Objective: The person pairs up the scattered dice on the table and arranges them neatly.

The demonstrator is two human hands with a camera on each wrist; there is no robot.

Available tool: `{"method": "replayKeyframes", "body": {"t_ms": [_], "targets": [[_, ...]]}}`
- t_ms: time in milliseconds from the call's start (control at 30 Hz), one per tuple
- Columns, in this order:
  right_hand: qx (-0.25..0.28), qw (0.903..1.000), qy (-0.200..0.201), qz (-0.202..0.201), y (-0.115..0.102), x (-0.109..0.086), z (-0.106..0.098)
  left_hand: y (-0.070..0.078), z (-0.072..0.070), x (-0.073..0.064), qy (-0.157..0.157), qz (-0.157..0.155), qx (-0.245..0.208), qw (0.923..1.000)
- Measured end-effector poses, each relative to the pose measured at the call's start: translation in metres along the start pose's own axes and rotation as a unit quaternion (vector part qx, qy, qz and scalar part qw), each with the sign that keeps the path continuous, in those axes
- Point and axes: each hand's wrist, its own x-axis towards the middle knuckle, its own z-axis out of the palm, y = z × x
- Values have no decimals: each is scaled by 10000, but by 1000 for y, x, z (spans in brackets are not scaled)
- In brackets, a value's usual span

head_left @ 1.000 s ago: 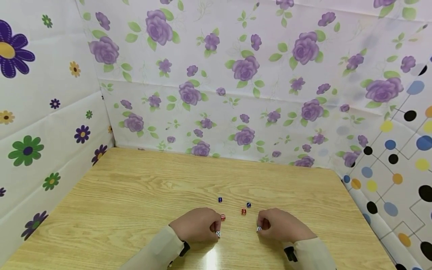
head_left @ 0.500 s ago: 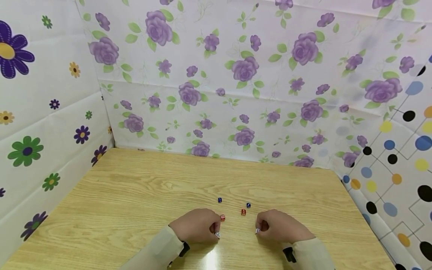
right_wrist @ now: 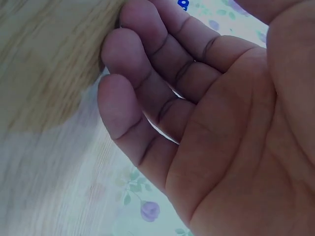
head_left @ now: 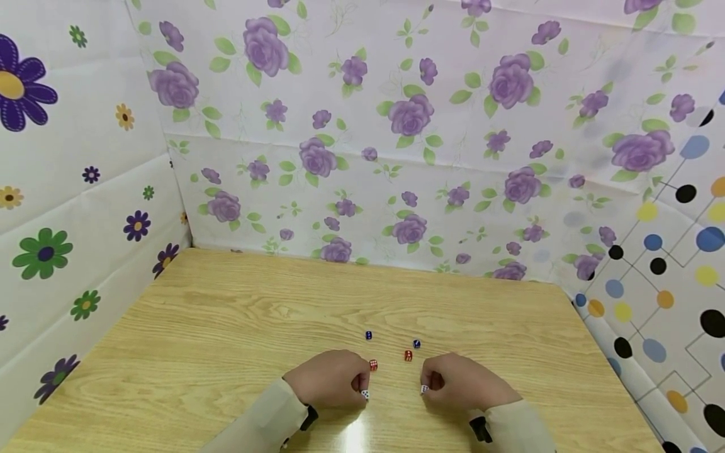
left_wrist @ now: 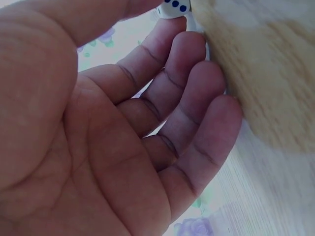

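Observation:
Between thumb and fingertips, my left hand (head_left: 331, 379) pinches a white die (head_left: 365, 394) low at the tabletop. Its dark pips show in the left wrist view, where part of the die (left_wrist: 173, 9) is cut off by the top edge. My right hand (head_left: 469, 382) pinches another white die (head_left: 424, 389), across a short gap of table. One red die (head_left: 373, 365) lies right beside the left fingers. A second red die (head_left: 408, 355) sits ahead of the right fingers. Farther back are two dark blue dice, a left one (head_left: 369, 335) and a right one (head_left: 416, 344).
The wood-grain table (head_left: 255, 302) meets a wall covering with purple roses (head_left: 410, 229) at the back. Flowered sheeting (head_left: 48, 251) stands on the left, dotted sheeting (head_left: 657, 302) on the right. Light glares off the tabletop at the front.
My right hand has moved left with its white die, narrowing the gap between the hands. The left hand and the red and blue dice have stayed in place.

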Motion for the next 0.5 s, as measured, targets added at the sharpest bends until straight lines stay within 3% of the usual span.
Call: {"method": "replayKeyframes", "body": {"t_ms": [500], "targets": [[200,9997,-56,-112,4,-2,-3,-1,-5,-3,-101,48,-216,9997]]}}
